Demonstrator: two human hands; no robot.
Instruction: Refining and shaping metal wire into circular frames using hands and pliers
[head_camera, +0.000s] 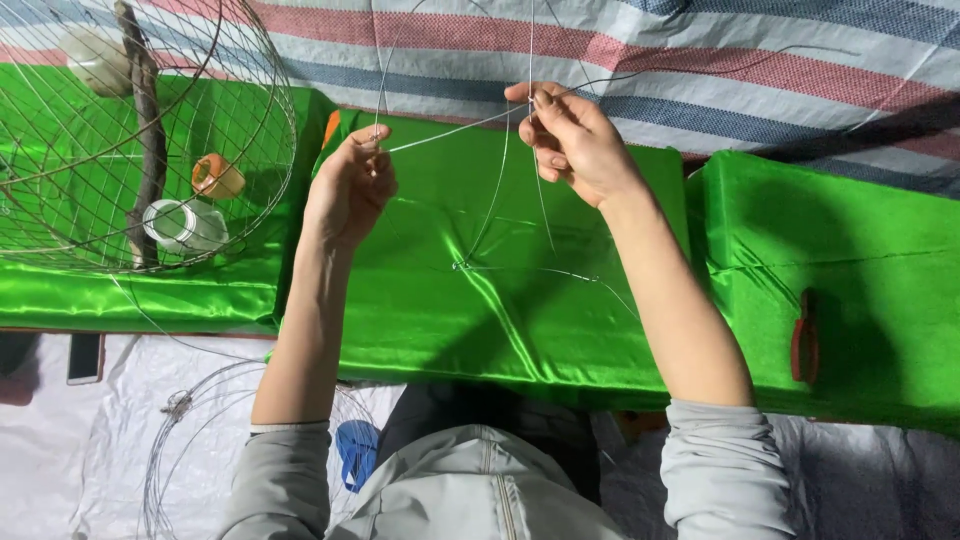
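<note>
Holding a thin silver wire (450, 131) up in the air, we pinch it with both hands over the shiny green cloth (430, 290). Our left hand (350, 185) has its fingers closed tight, with the fingertips squeezing one part of the wire. Our right hand (570, 140) is a bit higher — its thumb and first finger are shut on the wire too, and the other fingers curl in loosely. The wire runs straight between our two hands, and more thin strands hang down from them to a little twisted knot (462, 265) lying on the cloth.

To the left sits a big round wire basket (240, 60). Through its bars we see a dark stick (150, 150), a white roll of tape (182, 225) and a small orange roll (216, 176). Far to the right, red-handled pliers (805, 338) lie on the green cloth, well apart from our hands. Behind it all is a striped sheet (700, 50) — red, blue and pale. Down by our left sleeve lies another wire ring (165, 430) on white plastic.
</note>
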